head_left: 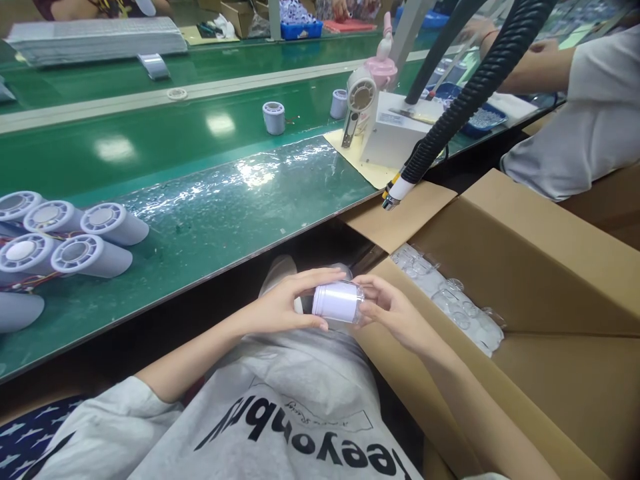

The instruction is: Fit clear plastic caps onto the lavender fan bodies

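Near frame centre, the left hand (285,305) curls round a lavender cylinder (336,303); the right hand (393,312) pinches its end. Similar cylinders (105,257) cluster on the bench (215,223), far left.

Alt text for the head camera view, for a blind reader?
A person's left hand and right hand hold a pale lilac cylinder. Similar cylinders cluster on the green workbench at left; an open cardboard box holding clear plastic pieces is at right.

Black hose (467,100) (ribbed) — blue basket (301,31) beyond
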### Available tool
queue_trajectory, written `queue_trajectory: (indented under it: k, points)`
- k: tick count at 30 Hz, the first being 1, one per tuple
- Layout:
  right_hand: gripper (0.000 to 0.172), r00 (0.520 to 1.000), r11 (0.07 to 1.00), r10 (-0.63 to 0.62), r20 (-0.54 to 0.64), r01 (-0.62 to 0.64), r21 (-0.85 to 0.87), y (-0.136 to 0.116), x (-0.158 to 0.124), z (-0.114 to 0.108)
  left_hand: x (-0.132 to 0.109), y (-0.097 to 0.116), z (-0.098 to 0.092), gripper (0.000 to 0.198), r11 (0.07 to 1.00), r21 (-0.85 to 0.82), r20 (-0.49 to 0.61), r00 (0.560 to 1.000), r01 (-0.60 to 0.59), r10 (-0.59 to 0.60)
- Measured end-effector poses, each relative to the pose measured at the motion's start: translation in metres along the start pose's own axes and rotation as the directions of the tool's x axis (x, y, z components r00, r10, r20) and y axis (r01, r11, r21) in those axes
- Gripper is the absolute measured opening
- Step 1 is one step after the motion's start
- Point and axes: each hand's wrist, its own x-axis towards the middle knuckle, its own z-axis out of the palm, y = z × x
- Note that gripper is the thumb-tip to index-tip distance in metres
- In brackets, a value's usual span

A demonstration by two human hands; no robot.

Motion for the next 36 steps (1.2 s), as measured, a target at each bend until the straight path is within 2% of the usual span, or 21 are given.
queue_trajectory:
  k: [12, 15, 20, 24, 26, 28, 29, 30, 32, 33, 34, 35, 36]
  points:
    - [0.053, 0.986, 0.971, 0.166, 0.010, -0.165, 0.170, 0.005, 0.006, 0.012, -0.001, -0.001, 0.001, 0.081, 0.994, -0.110, 0.007, 1.000, -0.006, 0.006]
    - [0.054, 0.977, 0.955, 0.207, 0.056, -0.214, 0.206, 0.005, 0.006, 0.014, -0.003, -0.003, 0.002, 0.081, 0.993, -0.118, 0.009, 1.000, -0.006, 0.007]
    - [0.063, 0.928, 0.887, 0.344, 0.141, -0.371, 0.276, 0.002, 0.006, 0.016, -0.004, -0.001, 0.003, 0.078, 0.994, -0.105, 0.008, 1.000, -0.019, 0.020]
    - [0.073, 0.888, 0.857, 0.413, 0.202, -0.454, 0.245, 0.003, 0.004, 0.016, -0.005, 0.008, 0.005, 0.067, 0.991, -0.112, 0.008, 0.998, 0.067, -0.066]
    - [0.077, 0.919, 0.909, 0.347, 0.187, -0.379, 0.175, 0.007, 0.002, 0.015, -0.006, 0.011, 0.006, 0.064, 0.974, -0.176, 0.011, 0.990, 0.143, -0.143]
    - [0.076, 0.989, 0.991, 0.127, 0.076, -0.130, 0.041, 0.010, -0.001, 0.013, -0.008, 0.014, 0.008, 0.064, 0.938, -0.284, 0.017, 0.979, 0.200, -0.204]
    - [0.075, 0.999, 0.996, -0.041, 0.014, 0.042, -0.075, 0.011, -0.003, 0.011, -0.008, 0.015, 0.008, 0.064, 0.914, -0.340, 0.026, 0.974, 0.222, -0.227]
    - [0.073, 0.974, 0.952, -0.225, -0.014, 0.217, -0.215, 0.012, -0.005, 0.009, -0.009, 0.015, 0.009, 0.064, 0.890, -0.389, 0.035, 0.969, 0.237, -0.243]
    - [0.058, 0.858, 0.743, -0.508, 0.068, 0.477, -0.469, 0.012, -0.008, 0.006, -0.009, 0.016, 0.008, 0.063, 0.853, -0.447, 0.061, 0.961, 0.269, -0.271]
    - [0.048, 0.810, 0.644, -0.569, 0.140, 0.545, -0.537, 0.011, -0.009, 0.005, -0.009, 0.017, 0.008, 0.063, 0.845, -0.451, 0.078, 0.956, 0.287, -0.283]
    - [0.042, 0.787, 0.592, -0.586, 0.190, 0.577, -0.564, 0.011, -0.010, 0.004, -0.009, 0.017, 0.007, 0.064, 0.846, -0.439, 0.093, 0.952, 0.301, -0.291]
    - [0.040, 0.794, 0.601, -0.572, 0.204, 0.575, -0.556, 0.010, -0.010, 0.003, -0.009, 0.017, 0.006, 0.065, 0.856, -0.414, 0.106, 0.950, 0.311, -0.294]
    - [0.043, 0.826, 0.664, -0.534, 0.181, 0.542, -0.515, 0.010, -0.011, 0.003, -0.009, 0.017, 0.005, 0.068, 0.871, -0.381, 0.114, 0.951, 0.310, -0.289]
